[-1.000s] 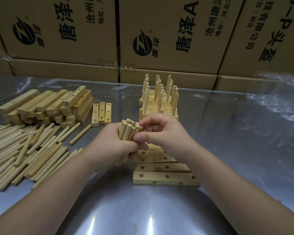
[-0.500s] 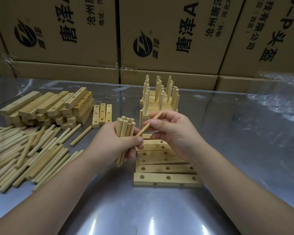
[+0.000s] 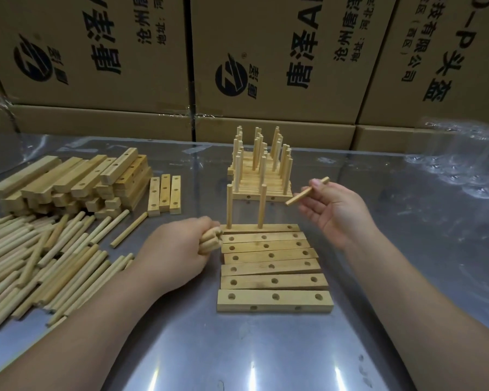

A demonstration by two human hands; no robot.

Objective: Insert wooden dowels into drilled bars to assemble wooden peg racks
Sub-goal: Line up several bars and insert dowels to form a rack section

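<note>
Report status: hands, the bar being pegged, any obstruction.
Left hand grips dowel bundle beside bar row. Right hand pinches single dowel, raised. Farthest bar: two pegs upright, right hole empty. Nothing over that hole.

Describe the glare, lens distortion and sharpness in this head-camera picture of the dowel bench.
Head view: bright glare streaks lie on the metal table near the bottom edge; the wide-angle lens tilts the cardboard boxes outward; the drilled bars and the dowel in the right hand look sharp; the plastic wrap at right shows soft highlights.
</note>
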